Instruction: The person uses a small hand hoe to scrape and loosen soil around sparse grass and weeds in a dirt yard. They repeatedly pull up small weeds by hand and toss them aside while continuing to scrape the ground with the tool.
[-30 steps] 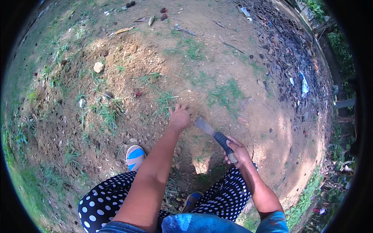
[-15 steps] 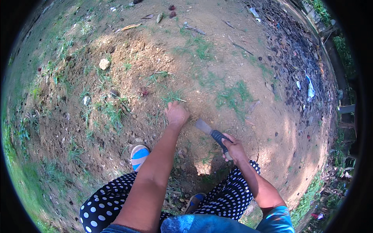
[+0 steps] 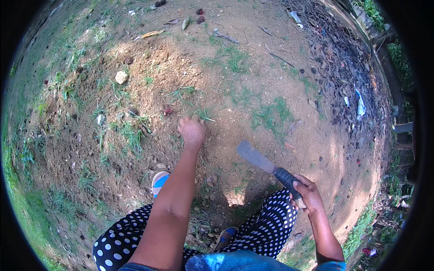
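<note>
My left hand (image 3: 192, 131) is down on the dirt, fingers curled at the edge of a grass tuft (image 3: 203, 114); what is under them, if anything, is hidden. In my right hand (image 3: 307, 194) is a flat metal blade tool (image 3: 256, 156), gripped by its dark wrapped handle (image 3: 287, 180). The blade points up and left, to the right of my left hand, apart from it. A small dark red spiky thing (image 3: 168, 111) lies just beyond my left fingers.
A pale rock (image 3: 121, 77) sits on loose soil (image 3: 153, 63) with grass clumps (image 3: 133, 140). Dark dead leaves and a white scrap (image 3: 360, 106) lie to the right, before a low edge with plants (image 3: 398, 63). My sandalled feet (image 3: 158, 183) are below my hands.
My left hand has moved left and its fingers have curled more. My right hand has moved down and right with the tool, whose blade now lies flatter and farther from my left hand.
</note>
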